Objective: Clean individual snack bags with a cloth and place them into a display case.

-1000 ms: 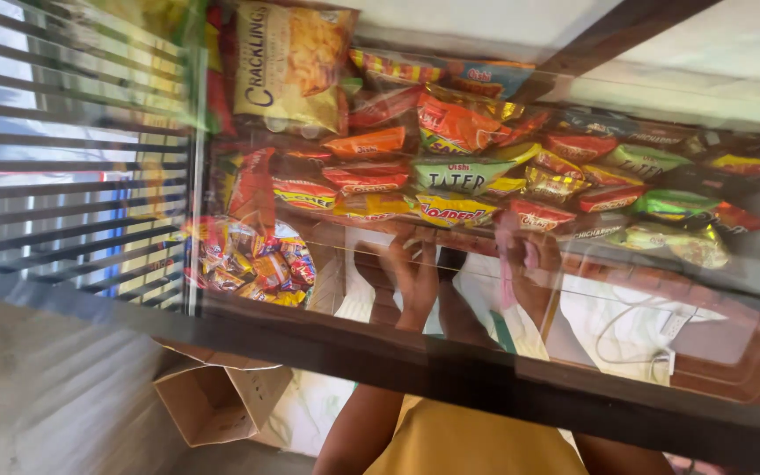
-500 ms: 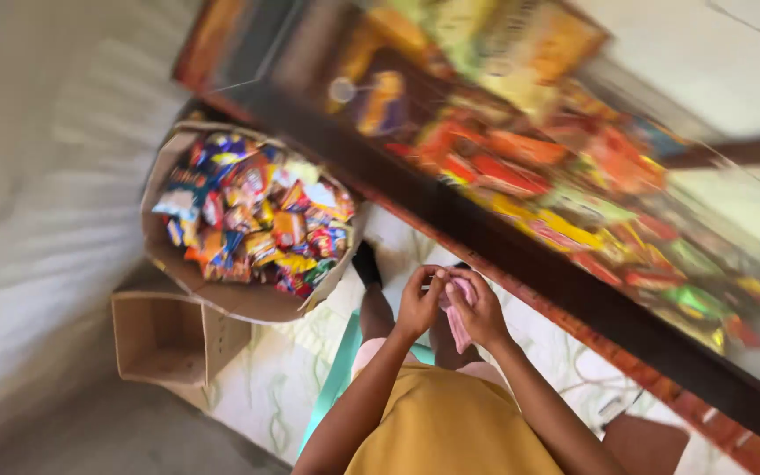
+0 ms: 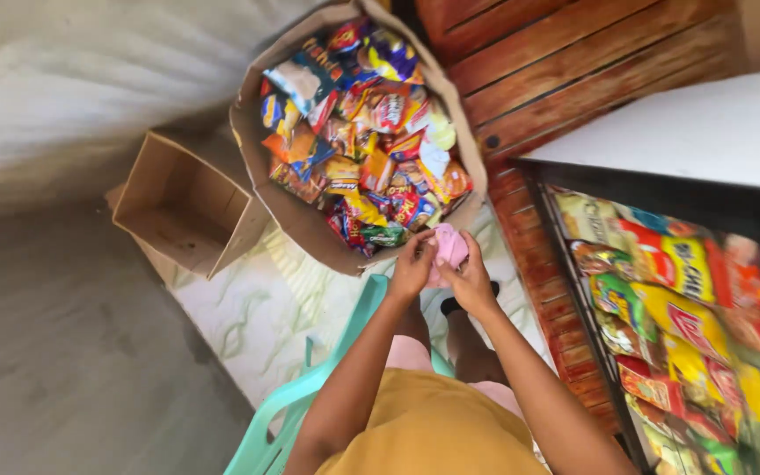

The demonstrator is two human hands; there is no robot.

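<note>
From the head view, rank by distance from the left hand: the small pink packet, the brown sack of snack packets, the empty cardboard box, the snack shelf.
1. Small pink packet: held between both hands, touching the left hand.
2. Brown sack of snack packets: just ahead of the hands.
3. Empty cardboard box and snack shelf: box far left, shelf far right; too close to call.

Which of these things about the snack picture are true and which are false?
1. Both hands, the left hand and the right hand, hold a small pink packet. True.
2. The big brown box is full of colourful snack packs. True.
3. The small cardboard box is full of snacks. False: it looks empty.
4. The person sits on a red chair. False: the plastic chair is light green.
5. More snack packets lie in the display case on the right. True.
</note>
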